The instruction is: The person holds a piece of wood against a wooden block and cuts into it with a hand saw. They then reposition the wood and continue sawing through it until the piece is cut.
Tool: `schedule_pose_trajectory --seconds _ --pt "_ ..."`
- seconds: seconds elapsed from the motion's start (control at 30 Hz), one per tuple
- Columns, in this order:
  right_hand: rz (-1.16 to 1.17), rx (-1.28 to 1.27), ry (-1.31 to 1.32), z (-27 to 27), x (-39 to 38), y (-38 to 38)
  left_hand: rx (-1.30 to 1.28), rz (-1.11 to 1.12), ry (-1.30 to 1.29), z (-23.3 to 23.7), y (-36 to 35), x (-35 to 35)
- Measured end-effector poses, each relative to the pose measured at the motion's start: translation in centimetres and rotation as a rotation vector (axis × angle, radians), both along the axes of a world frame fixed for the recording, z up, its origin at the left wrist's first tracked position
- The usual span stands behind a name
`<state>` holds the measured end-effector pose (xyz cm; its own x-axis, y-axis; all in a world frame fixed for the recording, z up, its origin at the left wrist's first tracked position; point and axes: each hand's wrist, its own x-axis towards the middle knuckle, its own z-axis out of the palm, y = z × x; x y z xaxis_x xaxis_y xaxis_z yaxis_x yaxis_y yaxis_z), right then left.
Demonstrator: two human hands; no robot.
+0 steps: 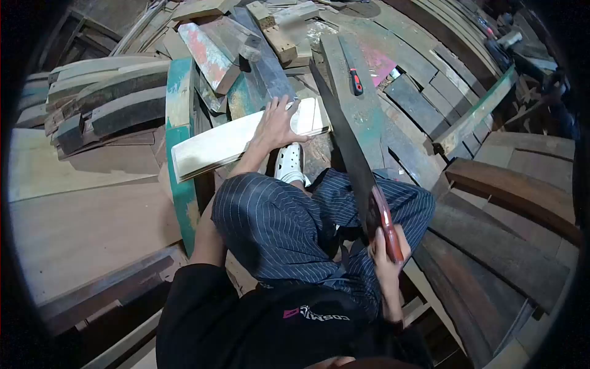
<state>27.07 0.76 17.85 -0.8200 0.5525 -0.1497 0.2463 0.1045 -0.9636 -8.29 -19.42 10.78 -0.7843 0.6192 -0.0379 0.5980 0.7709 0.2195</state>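
My left hand (275,127) lies across a white-faced board (215,144), fingers spread toward its far edge and thumb stretched along the near edge. A second thin layer shows along the board's lower edge. The board's left end rests over a green-painted curved beam (180,147). In my right hand (389,263) is the reddish-brown handle of a handsaw (349,136), fingers wrapped round it. Its long dark blade points away from me, passing just right of the board's right end.
A red-and-black-handled tool (355,80) lies on a worn greenish plank (350,111). Wood offcuts (212,58) pile up ahead. Stacked curved timbers (117,92) stand at left, with a broad plywood sheet (92,227) nearer. Dark planks (491,246) lie at right. A white clog (289,163) shows below the board.
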Motion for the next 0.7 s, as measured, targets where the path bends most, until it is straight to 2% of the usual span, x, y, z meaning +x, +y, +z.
schedule_pose_trajectory --seconds 0.03,0.07,0.1,0.13,0.17,0.23,0.33,0.4,0.43,0.47,0.5,0.53,0.57,0.6,0.63,0.67,0.7 --pt "-0.044 -0.277 0.041 -0.3 -3.1 -0.4 -0.001 -0.026 0.044 -0.2 -0.1 0.0" --pt "-0.021 -0.133 0.07 -1.9 -5.8 -0.4 0.004 -0.047 0.09 -0.2 -0.1 0.2" --pt "0.024 -0.124 0.177 -3.5 -8.3 -0.1 0.009 -0.064 0.137 -0.2 0.1 0.3" --pt "0.028 -0.2 0.213 -5.0 -10.4 0.1 0.0 -0.061 0.139 0.0 0.2 0.6" --pt "-0.011 -0.245 0.216 -4.3 -11.8 -0.2 -0.009 -0.054 0.142 0.3 0.3 0.8" --pt "-0.02 -0.311 0.183 -3.5 -11.6 -0.4 0.004 -0.039 0.133 0.6 0.3 0.6" --pt "-0.059 -0.262 0.118 -0.5 -6.8 -1.7 0.063 -0.011 0.121 0.4 0.1 -0.1" --pt "-0.033 -0.086 0.111 -0.5 -2.0 -1.5 0.078 0.013 0.141 0.3 0.2 -0.1" --pt "-0.086 -0.274 0.039 2.1 -0.5 -1.9 0.061 0.016 0.1 0.4 0.1 -0.1" --pt "-0.121 -0.253 -0.015 2.1 1.2 -1.7 0.055 0.046 0.168 -1.2 -0.2 0.2" --pt "-0.057 0.14 0.078 1.9 1.9 -1.3 0.015 0.046 0.073 -0.3 -0.2 0.2" --pt "-0.099 -0.005 0.037 1.5 3.1 -1.3 0.011 0.036 -0.015 -0.9 -0.4 0.0" --pt "-0.128 -0.151 0.001 0.9 3.4 -1.2 0.059 0.025 0.088 -3.1 -0.8 -0.1" --pt "-0.146 -0.229 0.023 1.5 1.8 -0.9 0.011 0.013 0.04 -0.7 -0.4 0.2" --pt "-0.153 -0.312 0.02 2.0 0.4 -1.1 -0.001 -0.003 0.017 -0.2 -0.3 -0.1" --pt "-0.113 -0.211 0.104 1.6 -1.6 -0.9 -0.025 -0.006 -0.031 0.7 -0.1 0.2" --pt "-0.077 -0.262 0.118 -0.9 -3.1 -0.3 -0.017 -0.01 -0.024 0.7 0.0 0.2"
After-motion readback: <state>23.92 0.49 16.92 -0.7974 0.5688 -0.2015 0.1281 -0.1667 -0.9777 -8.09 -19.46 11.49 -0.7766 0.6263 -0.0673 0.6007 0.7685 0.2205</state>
